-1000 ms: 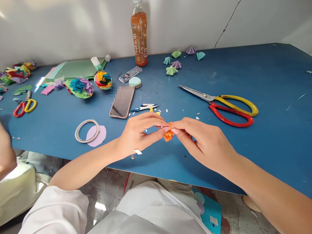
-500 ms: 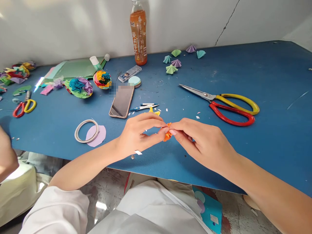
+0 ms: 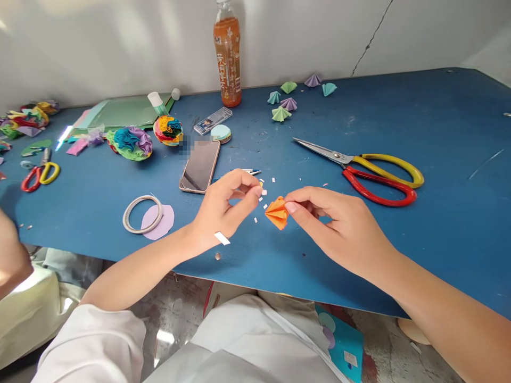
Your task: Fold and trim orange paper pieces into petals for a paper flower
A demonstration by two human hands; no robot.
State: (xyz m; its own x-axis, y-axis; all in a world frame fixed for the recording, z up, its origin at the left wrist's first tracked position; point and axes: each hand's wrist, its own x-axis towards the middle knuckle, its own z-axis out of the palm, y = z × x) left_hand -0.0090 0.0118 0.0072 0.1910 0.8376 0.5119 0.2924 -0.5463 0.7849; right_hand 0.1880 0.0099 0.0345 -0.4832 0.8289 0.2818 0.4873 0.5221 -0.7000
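My right hand pinches a small folded orange paper piece by its right side, just above the blue table. A short way to its left, my left hand has thumb and fingers pinched together on a tiny white paper scrap. A small gap separates the left fingertips from the orange piece. A white strip sticks to my left wrist.
Large red-and-yellow scissors lie right of my hands; a phone and pens lie behind them. A tape ring, paper flower balls, a drink bottle, folded paper fans and small scissors fill the back and left. Another person's arm shows at far left.
Both hands held the orange piece together; my left hand has now let go and moved left and up with a tiny scrap. The orange piece has opened into a fan shape in my right hand.
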